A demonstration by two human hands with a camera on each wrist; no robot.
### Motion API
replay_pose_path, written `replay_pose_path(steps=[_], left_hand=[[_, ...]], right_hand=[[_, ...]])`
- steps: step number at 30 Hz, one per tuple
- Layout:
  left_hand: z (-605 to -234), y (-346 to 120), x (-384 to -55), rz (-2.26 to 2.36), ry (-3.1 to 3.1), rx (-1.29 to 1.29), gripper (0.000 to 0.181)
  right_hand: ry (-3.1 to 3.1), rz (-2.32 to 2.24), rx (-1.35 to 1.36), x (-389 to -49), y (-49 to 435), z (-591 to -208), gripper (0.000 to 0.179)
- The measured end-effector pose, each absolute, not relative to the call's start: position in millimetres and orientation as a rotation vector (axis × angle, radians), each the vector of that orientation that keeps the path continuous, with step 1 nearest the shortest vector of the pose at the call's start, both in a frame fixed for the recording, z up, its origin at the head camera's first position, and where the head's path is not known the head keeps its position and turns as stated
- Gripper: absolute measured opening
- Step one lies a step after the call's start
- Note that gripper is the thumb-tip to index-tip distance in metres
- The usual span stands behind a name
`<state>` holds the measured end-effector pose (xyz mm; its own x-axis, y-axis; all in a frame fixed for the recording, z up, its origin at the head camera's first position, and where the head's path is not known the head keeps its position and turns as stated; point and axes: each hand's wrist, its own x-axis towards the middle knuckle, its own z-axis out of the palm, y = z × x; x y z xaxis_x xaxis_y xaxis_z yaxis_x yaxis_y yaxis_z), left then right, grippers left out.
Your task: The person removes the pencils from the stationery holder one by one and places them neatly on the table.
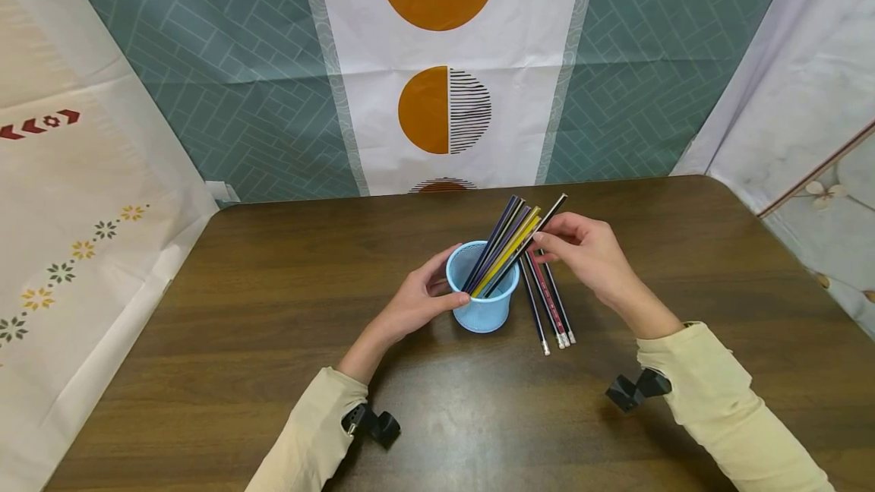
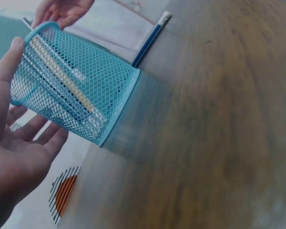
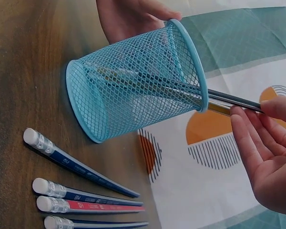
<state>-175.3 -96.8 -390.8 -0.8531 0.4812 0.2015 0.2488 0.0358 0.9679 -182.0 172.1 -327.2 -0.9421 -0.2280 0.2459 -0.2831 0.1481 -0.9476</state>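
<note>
A light-blue mesh pencil cup (image 1: 481, 317) stands upright on the table. My left hand (image 1: 412, 304) holds it from the left, thumb at the rim and fingers round the far side. Several pencils (image 1: 494, 238), dark ones and yellow ones, lean to the right inside it. Between thumb and fingers, my right hand (image 1: 589, 253) pinches a black pencil (image 3: 238, 101) near its upper end; the lower part slants down inside the cup. Through the mesh, the left wrist view shows a yellow pencil (image 2: 66, 78) among darker ones.
Right of the cup several pencils lie on the brown wooden table (image 1: 287, 325), dark blue ones and a red pencil (image 3: 100, 207), white erasers toward me. A patterned cloth (image 1: 444, 44) hangs behind the table's far edge, with pale cloths at both sides.
</note>
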Motion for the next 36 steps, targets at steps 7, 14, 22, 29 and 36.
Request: replay_pose_path(steps=[7,14,22,29,36], left_hand=[[-392,-97,-176,1.921,2.115,0.755,0.076],[-392,-96,-175,1.919,2.113,0.749,0.075],[-393,-97,-177,1.921,2.123,0.765,0.077],[-393,-97,-177,1.924,2.121,0.764,0.077],[-393,-97,-177,1.927,2.113,0.755,0.073]], right_hand=[[-2.350,1.912,0.549,-181,172,-326,0.015],[-2.363,1.836,0.515,-178,174,-320,0.016],[-2.304,1.808,0.516,-179,176,-316,0.015],[-2.288,1.778,0.509,-178,177,-309,0.015],[-2.251,1.783,0.518,-177,178,-302,0.014]])
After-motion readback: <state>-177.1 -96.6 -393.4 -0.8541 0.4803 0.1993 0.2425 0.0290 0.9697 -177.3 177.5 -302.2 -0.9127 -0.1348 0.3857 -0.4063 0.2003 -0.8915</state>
